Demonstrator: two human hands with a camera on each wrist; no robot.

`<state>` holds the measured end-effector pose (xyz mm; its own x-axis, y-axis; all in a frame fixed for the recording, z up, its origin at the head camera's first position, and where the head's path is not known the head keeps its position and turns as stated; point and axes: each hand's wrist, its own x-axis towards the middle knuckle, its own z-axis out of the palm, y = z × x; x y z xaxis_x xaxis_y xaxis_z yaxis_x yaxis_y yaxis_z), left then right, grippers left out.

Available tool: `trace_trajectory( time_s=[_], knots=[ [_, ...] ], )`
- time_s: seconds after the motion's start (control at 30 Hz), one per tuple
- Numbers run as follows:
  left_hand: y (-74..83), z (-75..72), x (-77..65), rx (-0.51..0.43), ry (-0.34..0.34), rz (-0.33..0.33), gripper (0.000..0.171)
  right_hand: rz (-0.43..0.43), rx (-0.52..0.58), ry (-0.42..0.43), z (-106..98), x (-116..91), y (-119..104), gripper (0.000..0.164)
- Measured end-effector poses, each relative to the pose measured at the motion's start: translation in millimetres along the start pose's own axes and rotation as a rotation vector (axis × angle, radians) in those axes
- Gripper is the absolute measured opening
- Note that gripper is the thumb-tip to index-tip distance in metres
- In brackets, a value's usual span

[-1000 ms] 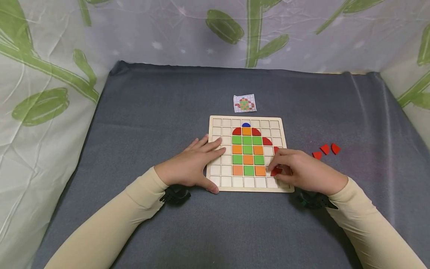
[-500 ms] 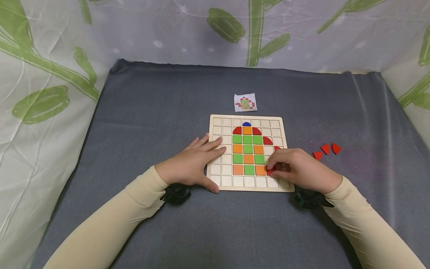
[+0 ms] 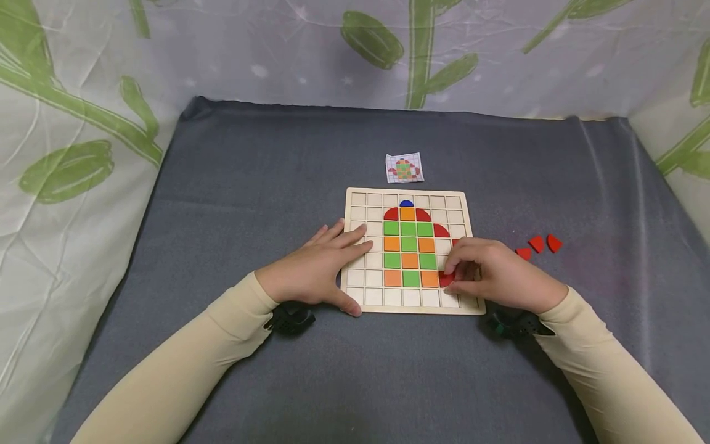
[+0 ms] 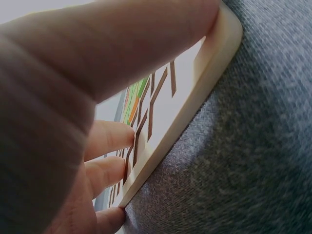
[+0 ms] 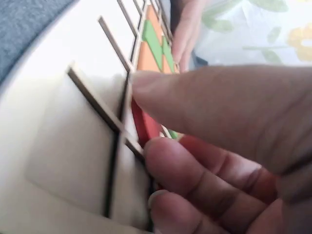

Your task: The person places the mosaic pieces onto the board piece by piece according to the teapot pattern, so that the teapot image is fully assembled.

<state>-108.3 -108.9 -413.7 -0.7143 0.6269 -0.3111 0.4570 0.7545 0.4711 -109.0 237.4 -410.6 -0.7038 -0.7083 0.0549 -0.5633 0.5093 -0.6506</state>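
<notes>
A wooden grid board [image 3: 357,298] lies on the cloth, with green and orange square tiles in its middle columns. My left hand [image 3: 318,268] rests spread over the board's left edge, thumb at the front corner; in the left wrist view its thumb [image 4: 146,34] lies over the rim. At the right of the lowest tile row, beside an orange tile [image 3: 429,279], is a red quarter-circle tile [image 3: 445,279]. My right hand [image 3: 493,274] pinches this red tile with thumb and curled fingers. In the right wrist view the thumb covers part of the red tile [image 5: 144,122].
Loose red tiles [image 3: 536,243] lie on the cloth right of the board. Behind the board is a small printed pattern card [image 3: 404,168]. A blue half-circle tile [image 3: 407,203] tops the tile column. Patterned curtains [image 3: 277,55] surround the grey cloth [image 3: 266,172].
My right hand has moved slightly left with the red tile, bringing it into the cell beside the orange tile. The left hand has stayed in place on the board.
</notes>
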Motion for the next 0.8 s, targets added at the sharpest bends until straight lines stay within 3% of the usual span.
trace_trajectory(
  time_s=[0.2,0.43,0.63,0.8],
  knots=[
    [0.0,0.8,1.4,0.002,0.001,0.002,0.118,0.069,-0.069,0.060,-21,-13,5,0.028],
    [0.8,0.7,1.5,-0.003,-0.010,-0.006,0.118,0.289,-0.233,0.122,-56,-38,22,0.023],
    [-0.5,0.9,0.4,-0.002,-0.002,-0.001,0.118,0.483,-0.257,0.083,-75,-52,43,0.023],
    [-1.0,1.5,0.6,-0.007,0.003,0.008,0.118,0.514,-0.268,0.052,-79,-59,53,0.024]
  ],
)
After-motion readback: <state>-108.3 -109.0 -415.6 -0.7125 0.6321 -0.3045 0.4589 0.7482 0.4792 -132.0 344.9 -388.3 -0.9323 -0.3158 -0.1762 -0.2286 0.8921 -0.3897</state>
